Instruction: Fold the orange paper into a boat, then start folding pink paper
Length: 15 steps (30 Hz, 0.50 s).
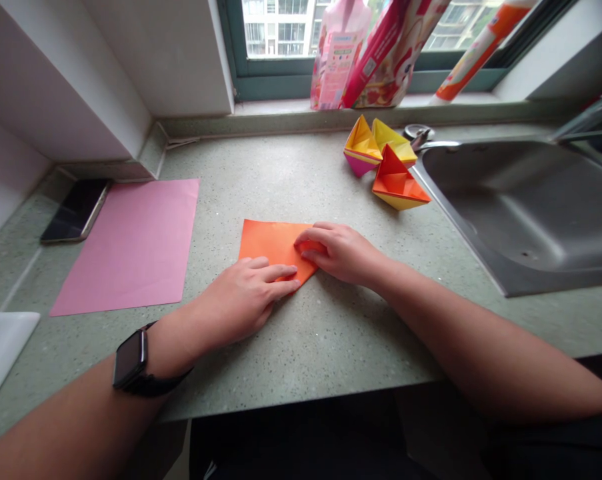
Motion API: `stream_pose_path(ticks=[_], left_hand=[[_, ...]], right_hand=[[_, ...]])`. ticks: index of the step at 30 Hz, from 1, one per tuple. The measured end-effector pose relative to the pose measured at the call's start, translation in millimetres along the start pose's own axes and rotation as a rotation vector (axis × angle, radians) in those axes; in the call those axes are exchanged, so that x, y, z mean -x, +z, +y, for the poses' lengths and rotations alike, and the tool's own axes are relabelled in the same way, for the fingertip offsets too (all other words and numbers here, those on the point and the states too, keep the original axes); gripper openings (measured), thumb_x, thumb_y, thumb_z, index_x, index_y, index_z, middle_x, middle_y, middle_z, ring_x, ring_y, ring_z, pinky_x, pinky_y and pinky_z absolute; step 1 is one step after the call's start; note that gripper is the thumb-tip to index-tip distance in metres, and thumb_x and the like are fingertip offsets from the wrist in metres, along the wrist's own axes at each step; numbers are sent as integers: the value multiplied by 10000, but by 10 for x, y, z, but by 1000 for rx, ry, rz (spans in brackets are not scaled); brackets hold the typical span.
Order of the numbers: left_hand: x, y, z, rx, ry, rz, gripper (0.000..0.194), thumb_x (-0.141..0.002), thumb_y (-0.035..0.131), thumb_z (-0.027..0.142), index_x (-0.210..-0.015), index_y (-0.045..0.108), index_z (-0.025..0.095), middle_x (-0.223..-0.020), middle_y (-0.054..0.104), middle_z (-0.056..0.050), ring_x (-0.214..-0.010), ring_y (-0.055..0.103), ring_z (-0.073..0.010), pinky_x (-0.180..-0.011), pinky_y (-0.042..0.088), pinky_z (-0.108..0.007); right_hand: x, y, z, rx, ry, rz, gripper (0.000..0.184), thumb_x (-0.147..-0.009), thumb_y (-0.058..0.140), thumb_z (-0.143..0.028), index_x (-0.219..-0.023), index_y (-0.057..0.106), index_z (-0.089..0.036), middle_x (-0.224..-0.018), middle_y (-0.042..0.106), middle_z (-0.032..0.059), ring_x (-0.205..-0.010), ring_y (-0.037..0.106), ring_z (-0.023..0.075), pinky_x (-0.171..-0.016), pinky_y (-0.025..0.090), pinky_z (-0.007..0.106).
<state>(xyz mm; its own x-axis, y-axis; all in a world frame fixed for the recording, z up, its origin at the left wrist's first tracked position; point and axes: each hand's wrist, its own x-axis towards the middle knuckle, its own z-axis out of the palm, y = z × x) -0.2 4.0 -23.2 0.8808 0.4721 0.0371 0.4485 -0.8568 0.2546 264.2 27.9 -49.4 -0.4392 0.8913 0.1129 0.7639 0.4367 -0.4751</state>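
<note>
A folded sheet of orange paper (267, 239) lies on the countertop in front of me. My left hand (251, 293) rests flat on its lower left part, fingers stretched out toward the right and pressing on it. At the paper's right side is my right hand (338, 250), its fingers curled and the thumb and index finger holding the paper there. The lower right edge of the paper runs slantwise between both hands. Part of the sheet is hidden under the fingers.
Beyond my right hand stand several folded paper boats (399, 183) in yellow, orange and pink. A pink sheet (135, 247) lies left, beside a dark phone (75, 210). A metal sink (535, 207) is on the right. Packages (338, 67) line the windowsill; a white object (3, 347) sits lower left.
</note>
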Motion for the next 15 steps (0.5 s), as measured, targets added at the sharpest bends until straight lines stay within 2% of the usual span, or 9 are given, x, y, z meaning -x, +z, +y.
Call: stream_pose_path(ticks=[4,10,15], left_hand=[[26,-30,-20,-30,38,-26,412,-1040,611,120,-1387,761,286,-1519,705,-57,-1133,709,-268,-985,573,-433],[22,-55,-57,-2,45,-50,296,-980,606,57,-1146,786,223,-1528,695,-68,-1120,708,-253,-986,562,-419],[19,-21,-80,-1,65,-21,504,-968,590,32,-1403,719,251,-1492,711,-70,-1130,694,-253,-1008,553,-415]], right_hand=[[1,7,6,-3,-4,10,181,-995,664,-197,-1105,788,-272,-1123,789,59,-979,722,226,-903,529,356],[1,19,18,1,-11,21,187,-985,664,-186,-1097,787,-273,-1115,793,55,-968,723,227,-897,533,360],[1,16,17,-1,-13,16,184,-991,658,-190,-1097,787,-267,-1125,791,60,-988,724,232,-900,532,360]])
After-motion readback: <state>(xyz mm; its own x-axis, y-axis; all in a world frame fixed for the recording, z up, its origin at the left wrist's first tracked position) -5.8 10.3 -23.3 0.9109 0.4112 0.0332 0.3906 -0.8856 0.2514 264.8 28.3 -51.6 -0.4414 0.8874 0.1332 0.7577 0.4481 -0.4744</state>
